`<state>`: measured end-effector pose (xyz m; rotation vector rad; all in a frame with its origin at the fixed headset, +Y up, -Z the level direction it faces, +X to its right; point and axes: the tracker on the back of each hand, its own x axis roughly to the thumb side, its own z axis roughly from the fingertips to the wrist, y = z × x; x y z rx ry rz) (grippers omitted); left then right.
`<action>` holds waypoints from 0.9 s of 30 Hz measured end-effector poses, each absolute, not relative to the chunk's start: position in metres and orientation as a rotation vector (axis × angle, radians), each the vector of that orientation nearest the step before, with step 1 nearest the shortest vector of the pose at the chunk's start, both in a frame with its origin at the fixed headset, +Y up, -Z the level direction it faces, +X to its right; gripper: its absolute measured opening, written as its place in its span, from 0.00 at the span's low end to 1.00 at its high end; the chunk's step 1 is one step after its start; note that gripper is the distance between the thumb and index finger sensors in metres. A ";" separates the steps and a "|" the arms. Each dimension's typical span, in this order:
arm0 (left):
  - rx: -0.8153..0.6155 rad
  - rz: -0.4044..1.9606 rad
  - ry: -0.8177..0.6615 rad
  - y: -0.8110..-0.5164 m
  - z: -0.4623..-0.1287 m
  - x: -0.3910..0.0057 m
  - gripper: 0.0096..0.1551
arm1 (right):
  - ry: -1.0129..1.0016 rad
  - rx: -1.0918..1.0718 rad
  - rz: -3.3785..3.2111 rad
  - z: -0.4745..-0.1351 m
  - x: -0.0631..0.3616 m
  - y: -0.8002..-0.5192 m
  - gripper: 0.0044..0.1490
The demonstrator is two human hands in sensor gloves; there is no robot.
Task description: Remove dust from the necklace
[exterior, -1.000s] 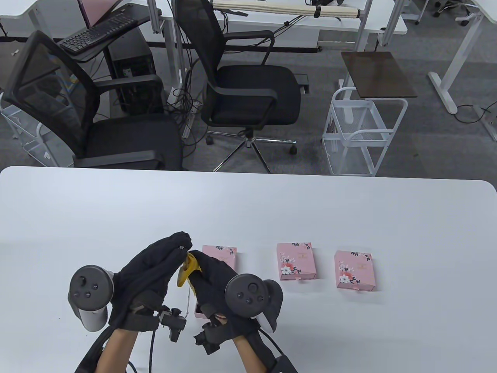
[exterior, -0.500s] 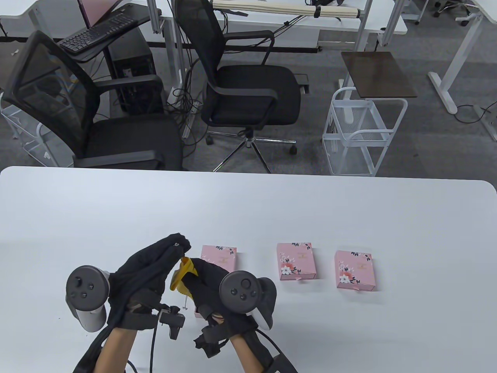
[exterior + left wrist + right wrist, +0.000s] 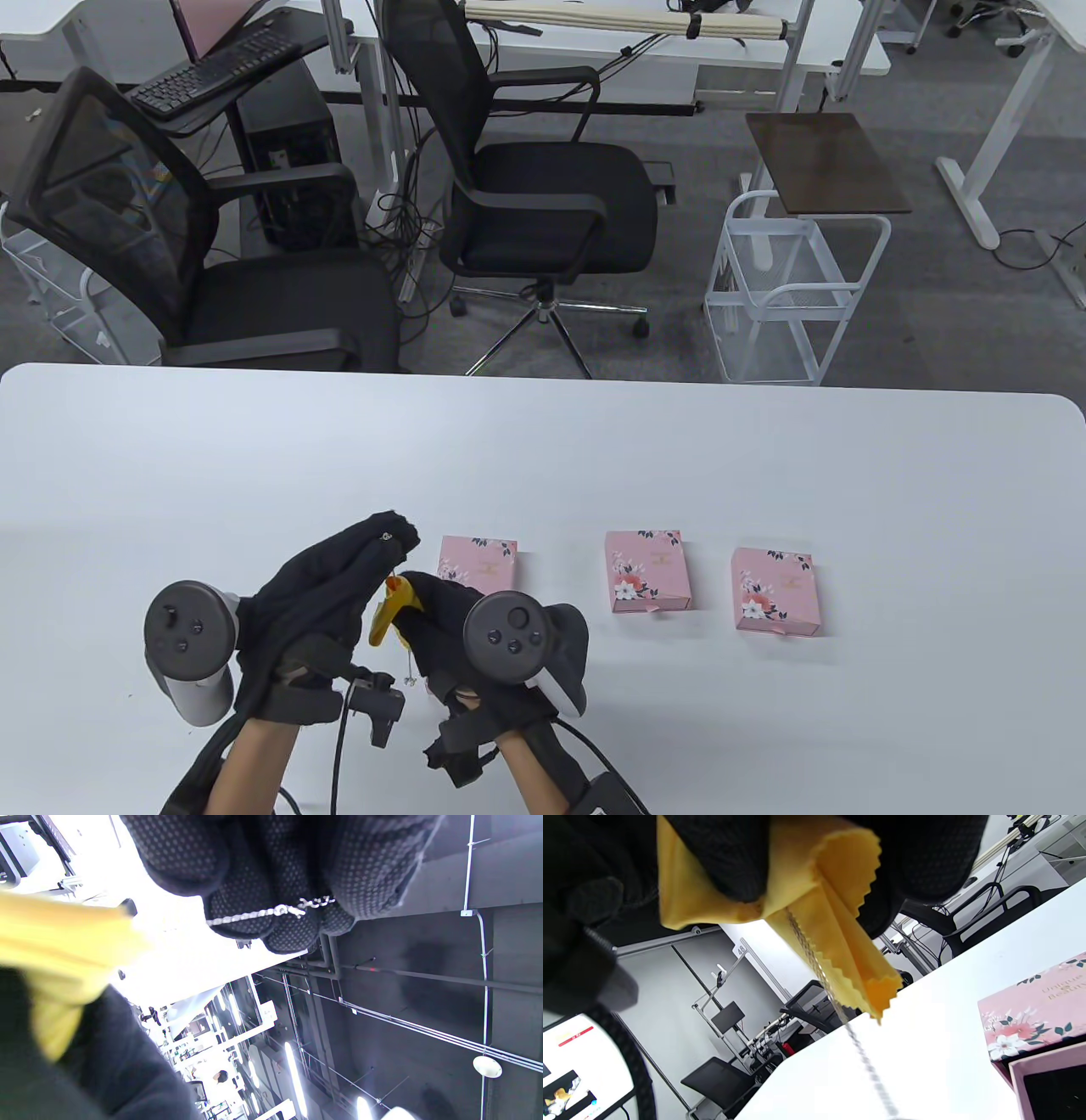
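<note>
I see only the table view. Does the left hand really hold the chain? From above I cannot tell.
Observer: Yes. In the left wrist view the silver necklace lies pinched across the left hand's fingertips.
Operator: And the cloth?
Observer: The right hand grips the yellow cloth folded round the chain; the chain hangs out below it, towards the table.
Operator: Is the nearest box closed?
Observer: No. The right wrist view shows the pink box with its drawer slid out and a dark inside.
</note>
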<state>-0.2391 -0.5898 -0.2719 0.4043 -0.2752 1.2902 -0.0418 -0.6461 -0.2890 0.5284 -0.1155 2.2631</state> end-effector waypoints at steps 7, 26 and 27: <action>0.407 1.312 -0.286 -0.588 -0.271 -0.242 0.18 | -0.067 0.510 2.303 -0.293 -0.046 -0.657 0.23; 0.405 1.342 -0.269 -0.590 -0.274 -0.247 0.18 | 0.071 0.542 2.406 -0.293 -0.064 -0.682 0.24; 0.409 1.340 -0.270 -0.589 -0.274 -0.247 0.18 | 0.075 0.541 2.414 -0.294 -0.064 -0.682 0.24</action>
